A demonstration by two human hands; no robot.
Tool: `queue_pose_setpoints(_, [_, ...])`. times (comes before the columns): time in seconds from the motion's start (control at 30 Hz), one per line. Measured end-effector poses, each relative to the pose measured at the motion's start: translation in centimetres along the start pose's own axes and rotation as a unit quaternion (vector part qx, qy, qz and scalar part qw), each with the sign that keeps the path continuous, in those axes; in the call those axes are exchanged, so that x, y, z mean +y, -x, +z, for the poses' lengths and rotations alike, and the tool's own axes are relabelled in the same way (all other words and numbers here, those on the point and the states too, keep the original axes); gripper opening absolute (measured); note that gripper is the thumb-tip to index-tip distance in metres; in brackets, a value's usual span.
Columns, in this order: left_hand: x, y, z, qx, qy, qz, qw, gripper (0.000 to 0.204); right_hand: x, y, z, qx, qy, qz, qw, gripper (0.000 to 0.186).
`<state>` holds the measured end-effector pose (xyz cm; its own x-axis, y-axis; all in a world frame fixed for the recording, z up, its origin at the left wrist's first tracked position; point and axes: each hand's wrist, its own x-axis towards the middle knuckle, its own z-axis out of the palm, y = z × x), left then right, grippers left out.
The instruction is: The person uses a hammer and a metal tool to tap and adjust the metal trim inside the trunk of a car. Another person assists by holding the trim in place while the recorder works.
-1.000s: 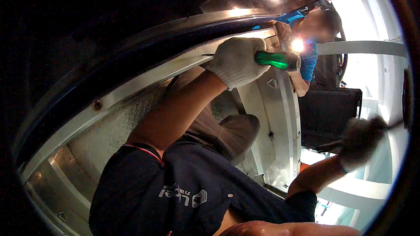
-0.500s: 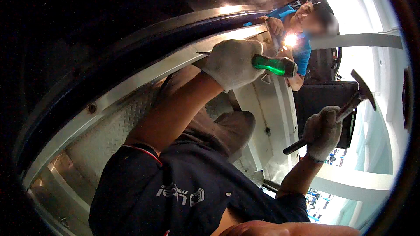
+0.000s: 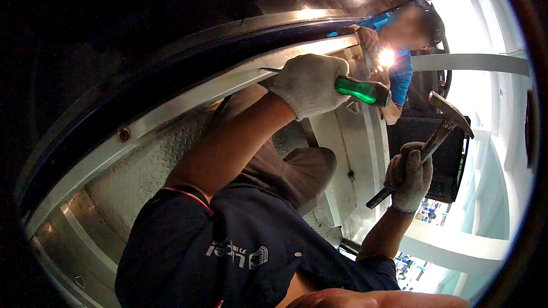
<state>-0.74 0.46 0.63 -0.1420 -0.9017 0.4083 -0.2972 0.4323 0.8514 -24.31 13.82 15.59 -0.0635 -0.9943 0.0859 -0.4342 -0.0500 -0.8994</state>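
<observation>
My left hand, in a pale knit glove, is closed around a screwdriver with a green and black handle. The screwdriver's thin shaft pokes out past the glove toward a long metal sill; whether its tip touches the metal I cannot tell. My right hand, gloved alike, grips a hammer by its dark shaft. The hammer's head is raised above and to the right of the screwdriver's butt, apart from it.
Close beyond the screwdriver, a co-worker in a blue shirt leans in beside a bright lamp. A dark panel arches over the sill. Tread plate lies below my left arm, and a black box-like panel stands behind the hammer.
My right hand has swung the hammer leftward, bringing its head nearer the screwdriver's butt. My left hand keeps its hold on the screwdriver. The co-worker's head has turned.
</observation>
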Motion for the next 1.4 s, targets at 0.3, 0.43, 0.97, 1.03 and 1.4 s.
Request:
queue_pose_setpoints(0.3, [-1.1, -0.6, 0.0, -0.002, 0.028, 0.032, 0.999, 0.026, -0.8, -0.2, 0.5, 0.004, 0.004, 0.002, 1.000, 0.030])
queue_pose_setpoints(0.43, [-1.2, -1.0, 0.3, -0.007, 0.031, 0.031, 0.999, 0.026, -0.2, -0.3, 1.3, -0.079, 0.072, 0.058, 0.993, 0.032])
queue_pose_setpoints(0.97, [-2.4, 0.1, -0.3, -0.072, -0.084, -0.019, 0.994, 0.016, 1.9, 0.5, 2.6, 0.042, 0.112, 0.150, 0.981, 0.032])
queue_pose_setpoints(1.03, [-2.0, 1.0, 0.5, -0.072, -0.108, 0.025, 0.991, 0.013, 1.0, 0.2, 1.4, 0.108, 0.015, 0.108, 0.988, 0.034])
queue_pose_setpoints(1.4, [0.1, -0.4, 0.4, -0.026, 0.031, 0.017, 0.999, 0.026, 2.7, -0.1, -1.0, 0.042, -0.110, 0.056, 0.992, 0.034])
